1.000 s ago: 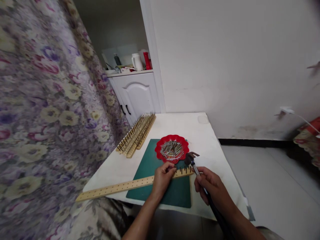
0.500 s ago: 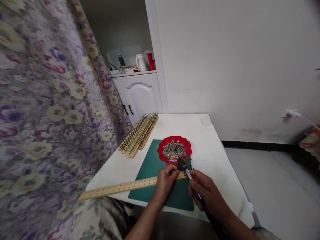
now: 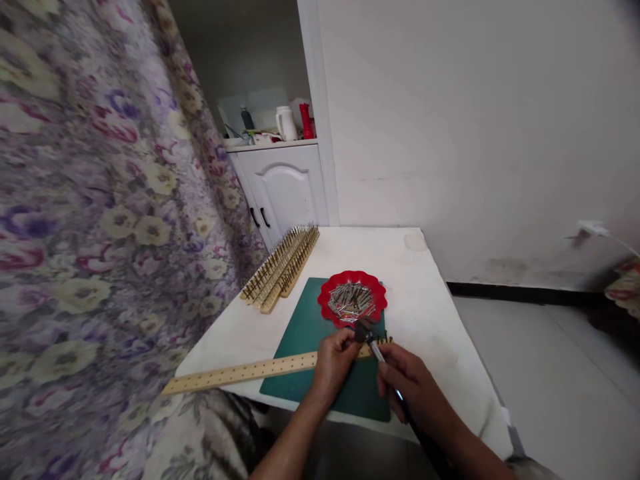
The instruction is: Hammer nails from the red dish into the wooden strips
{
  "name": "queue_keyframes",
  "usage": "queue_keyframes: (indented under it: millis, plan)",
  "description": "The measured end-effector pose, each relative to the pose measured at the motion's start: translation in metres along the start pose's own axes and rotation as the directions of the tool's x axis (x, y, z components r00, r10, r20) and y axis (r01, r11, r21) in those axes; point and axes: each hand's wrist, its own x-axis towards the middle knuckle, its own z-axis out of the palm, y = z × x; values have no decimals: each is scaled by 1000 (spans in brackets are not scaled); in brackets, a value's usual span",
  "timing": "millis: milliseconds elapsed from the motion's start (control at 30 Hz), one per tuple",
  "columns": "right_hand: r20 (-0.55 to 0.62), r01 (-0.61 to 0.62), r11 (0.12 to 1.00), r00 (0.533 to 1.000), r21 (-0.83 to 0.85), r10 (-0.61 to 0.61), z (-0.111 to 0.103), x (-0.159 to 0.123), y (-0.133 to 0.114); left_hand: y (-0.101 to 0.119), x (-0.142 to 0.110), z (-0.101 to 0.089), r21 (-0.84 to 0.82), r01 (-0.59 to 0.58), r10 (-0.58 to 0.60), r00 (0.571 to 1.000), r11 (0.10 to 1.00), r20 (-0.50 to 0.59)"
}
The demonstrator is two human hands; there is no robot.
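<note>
Currently | right hand (image 3: 411,381) gripping hammer (image 3: 365,331) | wooden strip (image 3: 243,373) beneath pinched-shut left hand (image 3: 332,367)

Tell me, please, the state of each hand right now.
Left hand: fingers pinched by the long, pale wooden strip; what they hold cannot be told.
Right hand: closed, holding the dark-headed, silver-necked hammer.

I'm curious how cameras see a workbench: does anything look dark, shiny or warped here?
In the head view, the alcove is dark; a small bright glint shows on the handle of the hammer, whose dark head looks soft; the curtain smears and seems stretched towards the left edge, probably from a wide lens.
</note>
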Motion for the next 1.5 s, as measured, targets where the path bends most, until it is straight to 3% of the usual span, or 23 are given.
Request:
queue_keyframes:
  millis: [167, 267, 367, 700, 833, 967, 1100, 1233, 1500]
  plan:
    - [-76, 63, 998, 995, 27, -61, -11, -4, -8, 9, -6, -18, 155, -88, 82, 996, 984, 41]
    - [-129, 97, 995, 987, 34, -92, -21, -7, -13, 6, -17, -36, 365, -193, 172, 981, 911, 90]
    - [-167, 118, 992, 980, 34, -110, -28, -10, -16, -1, -26, -47, 490, -209, 175, 978, 846, 115]
    - [-168, 126, 991, 979, 55, -115, -33, -7, -17, -2, -18, -19, 528, -246, 213, 969, 813, 124]
    - [-170, 137, 988, 978, 74, -123, -34, -7, -17, 9, -19, -22, 530, -303, 277, 952, 792, 130]
    - [-170, 144, 986, 977, 80, -129, -35, -8, -19, 29, 5, -34, 523, -369, 345, 927, 768, 146]
    - [-179, 144, 985, 976, 92, -125, -34, -8, -20, 37, 56, -33, 581, -338, 235, 940, 741, 246]
    - [-182, 141, 985, 976, 99, -122, -34, -7, -21, 27, 96, -19, 607, -309, 129, 938, 732, 322]
    - [-159, 146, 981, 979, 124, -126, -35, -3, -18, 12, 108, -10, 639, -269, 80, 947, 721, 310]
